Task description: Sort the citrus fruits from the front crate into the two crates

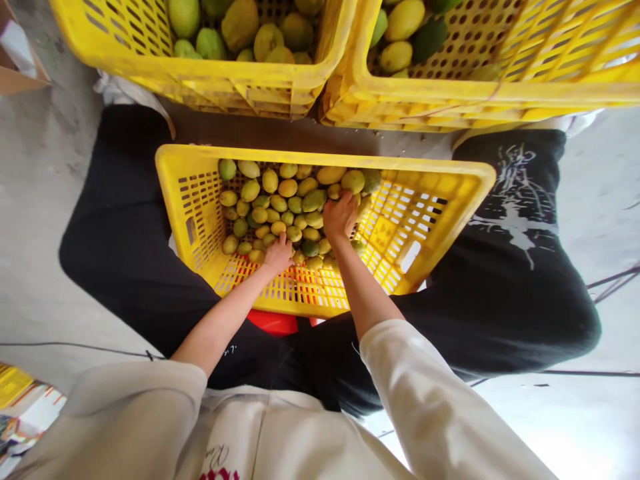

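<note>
A yellow slatted crate (440,200) sits between my knees, tilted toward me, with several small yellow-green mangoes (280,200) piled in its far left part. My left hand (278,255) rests on the mangoes at the near edge of the pile, fingers curled over one; whether it grips it I cannot tell. My right hand (340,217) lies on the right side of the pile, fingers spread over the fruit. The right half of the crate's floor is bare.
Two more yellow crates stand beyond it: one at the left (150,60) and one at the right (500,93), both with larger mangoes. My black trouser legs (505,280) flank the near crate. A cardboard box (15,60) is at far left. Concrete floor all round.
</note>
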The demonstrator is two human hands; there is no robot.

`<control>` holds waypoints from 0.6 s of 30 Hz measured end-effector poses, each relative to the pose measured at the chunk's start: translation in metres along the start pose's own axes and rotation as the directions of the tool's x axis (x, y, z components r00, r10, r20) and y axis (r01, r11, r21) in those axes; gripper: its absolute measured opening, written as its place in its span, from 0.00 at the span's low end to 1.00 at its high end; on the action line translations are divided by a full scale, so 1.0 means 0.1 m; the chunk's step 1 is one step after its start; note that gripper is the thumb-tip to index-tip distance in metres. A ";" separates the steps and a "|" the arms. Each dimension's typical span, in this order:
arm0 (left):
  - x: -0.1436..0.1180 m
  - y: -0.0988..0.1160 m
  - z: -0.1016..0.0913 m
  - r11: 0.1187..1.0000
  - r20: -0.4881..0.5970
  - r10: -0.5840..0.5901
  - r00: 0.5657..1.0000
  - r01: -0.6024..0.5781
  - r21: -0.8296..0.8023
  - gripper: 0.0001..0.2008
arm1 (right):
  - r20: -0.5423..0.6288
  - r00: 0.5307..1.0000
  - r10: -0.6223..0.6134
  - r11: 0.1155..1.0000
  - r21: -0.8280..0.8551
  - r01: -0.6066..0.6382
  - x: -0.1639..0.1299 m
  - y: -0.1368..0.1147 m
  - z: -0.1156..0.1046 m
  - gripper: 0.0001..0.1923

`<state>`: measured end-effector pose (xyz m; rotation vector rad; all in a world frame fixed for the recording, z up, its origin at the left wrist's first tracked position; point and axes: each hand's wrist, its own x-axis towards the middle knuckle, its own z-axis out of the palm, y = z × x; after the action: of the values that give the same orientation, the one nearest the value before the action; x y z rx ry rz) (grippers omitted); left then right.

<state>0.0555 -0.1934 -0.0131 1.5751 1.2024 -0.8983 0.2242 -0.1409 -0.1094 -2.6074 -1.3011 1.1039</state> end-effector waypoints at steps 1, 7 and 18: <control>0.01 0.00 0.02 1.000 -0.011 -0.004 1.000 0.004 -0.012 0.23 | -0.008 1.000 0.009 1.000 0.015 -0.009 -0.01 -0.03 0.03 0.21; 0.03 -0.05 0.13 0.999 -0.069 -0.011 0.998 0.008 -0.048 0.20 | -0.030 0.999 -0.033 0.999 0.039 0.034 0.02 -0.12 0.14 0.32; 0.06 -0.11 0.16 0.999 -0.080 0.039 0.996 -0.039 -0.006 0.23 | 0.073 0.981 -0.178 0.967 -0.172 0.188 0.19 0.13 -0.08 0.28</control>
<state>0.0456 -0.2061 -0.0259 1.6366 1.2250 -0.8115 0.2449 -0.1339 -0.1187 -2.5231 -1.6884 1.0855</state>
